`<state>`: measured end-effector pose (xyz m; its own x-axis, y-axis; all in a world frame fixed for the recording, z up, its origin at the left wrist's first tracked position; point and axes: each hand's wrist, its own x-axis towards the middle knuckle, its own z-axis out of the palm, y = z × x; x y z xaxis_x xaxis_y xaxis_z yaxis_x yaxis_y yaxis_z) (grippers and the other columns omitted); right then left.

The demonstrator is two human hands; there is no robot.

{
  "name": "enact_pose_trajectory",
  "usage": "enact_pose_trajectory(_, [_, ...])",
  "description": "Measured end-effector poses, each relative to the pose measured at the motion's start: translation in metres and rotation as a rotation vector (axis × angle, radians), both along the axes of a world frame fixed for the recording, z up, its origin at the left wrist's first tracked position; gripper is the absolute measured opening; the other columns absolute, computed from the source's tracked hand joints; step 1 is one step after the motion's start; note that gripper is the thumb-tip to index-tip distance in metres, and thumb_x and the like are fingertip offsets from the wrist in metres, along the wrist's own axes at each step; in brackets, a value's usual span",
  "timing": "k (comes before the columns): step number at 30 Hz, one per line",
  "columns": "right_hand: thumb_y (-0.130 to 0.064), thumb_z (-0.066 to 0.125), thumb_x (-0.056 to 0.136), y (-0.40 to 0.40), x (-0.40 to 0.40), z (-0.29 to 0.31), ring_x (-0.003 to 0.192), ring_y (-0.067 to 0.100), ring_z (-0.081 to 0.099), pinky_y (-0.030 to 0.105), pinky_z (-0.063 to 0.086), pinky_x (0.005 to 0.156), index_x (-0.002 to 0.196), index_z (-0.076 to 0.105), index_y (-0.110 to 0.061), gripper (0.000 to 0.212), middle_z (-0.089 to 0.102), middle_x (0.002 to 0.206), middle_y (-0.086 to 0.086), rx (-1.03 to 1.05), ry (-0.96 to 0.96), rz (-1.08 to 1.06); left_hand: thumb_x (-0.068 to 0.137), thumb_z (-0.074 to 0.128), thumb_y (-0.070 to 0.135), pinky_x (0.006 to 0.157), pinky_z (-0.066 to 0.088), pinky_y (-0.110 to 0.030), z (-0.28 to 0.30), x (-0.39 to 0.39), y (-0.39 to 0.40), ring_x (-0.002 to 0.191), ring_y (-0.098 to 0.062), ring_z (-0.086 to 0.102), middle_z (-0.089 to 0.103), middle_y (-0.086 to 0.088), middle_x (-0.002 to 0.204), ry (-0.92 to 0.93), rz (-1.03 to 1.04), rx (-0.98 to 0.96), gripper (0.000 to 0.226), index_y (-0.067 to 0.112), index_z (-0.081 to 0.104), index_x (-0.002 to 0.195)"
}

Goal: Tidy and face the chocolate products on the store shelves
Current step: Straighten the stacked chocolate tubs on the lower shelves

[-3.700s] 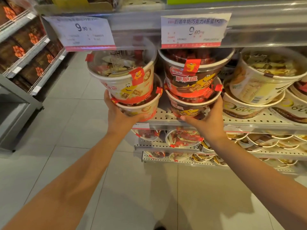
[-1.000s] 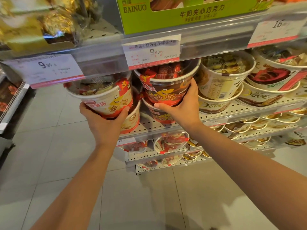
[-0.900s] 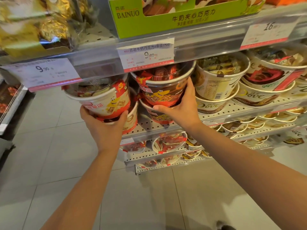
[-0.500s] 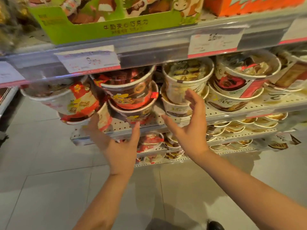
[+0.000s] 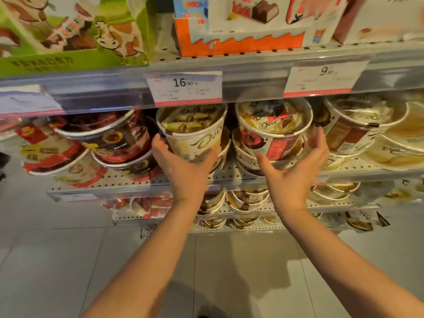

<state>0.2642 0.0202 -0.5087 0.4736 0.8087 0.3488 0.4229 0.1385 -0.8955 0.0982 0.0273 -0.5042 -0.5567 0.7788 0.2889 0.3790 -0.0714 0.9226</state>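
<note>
gap between dove tubs [image 5: 195,136] seemingly narrow | shelf edge [image 5: 252,86] close above

Both bare forearms rise from the bottom edge, the left from about 7 o'clock, the right from about 5 o'clock, converging toward centre. The left hand [image 5: 185,171] is cupped palm-forward, thumb out toward 2 o'clock and fingers curling toward 11 o'clock in a grip. The right hand [image 5: 296,173] is spread (fingers straight, not curled), thumb toward 10 o'clock, fingertips toward 1 o'clock.
</note>
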Motion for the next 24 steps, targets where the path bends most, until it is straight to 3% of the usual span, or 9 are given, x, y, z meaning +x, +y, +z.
enact_pose_trajectory(2, [-0.035, 0.086, 0.060, 0.011, 0.000, -0.002, 0.139, 0.021, 0.021, 0.021, 0.018, 0.113, 0.146, 0.013, -0.009, 0.116, 0.020, 0.148, 0.010, -0.061, 0.014, 0.023, 0.052, 0.090, 0.034, 0.091, 0.015, 0.008, -0.002, 0.004, 0.011, 0.124, -0.003, 0.024, 0.026, -0.002, 0.139, -0.023, 0.027, -0.028, 0.120, 0.007, 0.016, 0.143])
enact_pose_trajectory(4, [-0.039, 0.088, 0.054, 0.021, -0.003, 0.000, 0.141, 0.021, 0.017, 0.027, 0.017, 0.113, 0.148, 0.009, -0.012, 0.126, 0.018, 0.150, 0.010, -0.110, 0.009, 0.016, 0.050, 0.090, 0.037, 0.090, 0.009, 0.009, -0.001, 0.005, 0.020, 0.123, -0.002, 0.020, 0.023, -0.007, 0.144, 0.008, 0.071, -0.054, 0.126, 0.005, 0.012, 0.144])
enact_pose_trajectory(9, [-0.049, 0.088, 0.045, 0.032, 0.003, 0.001, 0.133, 0.019, 0.036, 0.039, 0.033, 0.111, 0.144, 0.020, -0.019, 0.124, 0.037, 0.143, 0.003, -0.144, -0.002, 0.002, 0.052, 0.087, 0.046, 0.099, 0.012, -0.009, -0.001, 0.000, 0.027, 0.135, -0.019, 0.026, 0.025, -0.009, 0.147, 0.083, 0.123, -0.139, 0.125, 0.005, 0.013, 0.143])
enact_pose_trajectory(12, [-0.046, 0.089, 0.046, 0.031, 0.018, 0.000, 0.118, 0.011, 0.049, 0.021, 0.042, 0.099, 0.136, 0.026, -0.018, 0.114, 0.049, 0.130, -0.003, -0.151, 0.046, 0.085, 0.056, 0.087, 0.042, 0.093, 0.015, -0.007, 0.001, -0.006, 0.018, 0.133, -0.015, 0.030, 0.029, -0.006, 0.147, 0.025, 0.081, -0.176, 0.119, 0.007, 0.013, 0.142])
enact_pose_trajectory(14, [-0.035, 0.091, 0.049, 0.031, 0.031, 0.001, 0.110, 0.006, 0.050, 0.007, 0.039, 0.089, 0.133, 0.028, -0.014, 0.107, 0.050, 0.119, -0.007, -0.162, 0.061, 0.163, 0.057, 0.088, 0.037, 0.091, 0.019, -0.008, 0.001, -0.013, 0.012, 0.127, -0.012, 0.034, 0.033, -0.005, 0.144, 0.016, 0.045, -0.177, 0.115, 0.009, 0.015, 0.141])
enact_pose_trajectory(17, [-0.020, 0.090, 0.054, 0.036, 0.048, 0.005, 0.100, -0.004, 0.050, -0.003, 0.037, 0.083, 0.129, 0.029, -0.009, 0.098, 0.048, 0.107, -0.016, -0.182, 0.083, 0.266, 0.055, 0.090, 0.033, 0.096, 0.027, -0.008, 0.000, -0.025, 0.011, 0.123, -0.007, 0.038, 0.040, -0.001, 0.136, 0.042, -0.032, -0.155, 0.110, 0.011, 0.021, 0.137])
enact_pose_trajectory(21, [-0.014, 0.087, 0.058, 0.040, 0.059, 0.005, 0.105, 0.001, 0.053, 0.005, 0.043, 0.089, 0.129, 0.029, -0.007, 0.092, 0.052, 0.111, -0.011, -0.207, 0.106, 0.352, 0.061, 0.087, 0.024, 0.080, 0.026, 0.010, -0.004, -0.033, 0.011, 0.107, 0.010, 0.042, 0.037, 0.012, 0.122, 0.091, -0.144, -0.130, 0.100, 0.008, 0.023, 0.136])
enact_pose_trajectory(23, [-0.016, 0.086, 0.061, 0.037, 0.055, 0.002, 0.113, 0.007, 0.051, 0.011, 0.044, 0.093, 0.133, 0.029, -0.008, 0.092, 0.051, 0.123, -0.003, -0.196, 0.109, 0.354, 0.064, 0.085, 0.022, 0.083, 0.024, 0.011, -0.009, -0.029, 0.010, 0.105, 0.020, 0.037, 0.032, 0.012, 0.125, 0.097, -0.139, -0.130, 0.101, 0.008, 0.019, 0.139])
enact_pose_trajectory(24, [-0.018, 0.086, 0.062, 0.035, 0.051, 0.000, 0.116, 0.008, 0.049, 0.014, 0.043, 0.097, 0.135, 0.028, -0.009, 0.094, 0.048, 0.127, -0.001, -0.184, 0.100, 0.336, 0.064, 0.085, 0.025, 0.090, 0.023, 0.008, -0.010, -0.025, 0.010, 0.113, 0.016, 0.034, 0.029, 0.010, 0.130, 0.097, -0.109, -0.129, 0.105, 0.008, 0.017, 0.141])
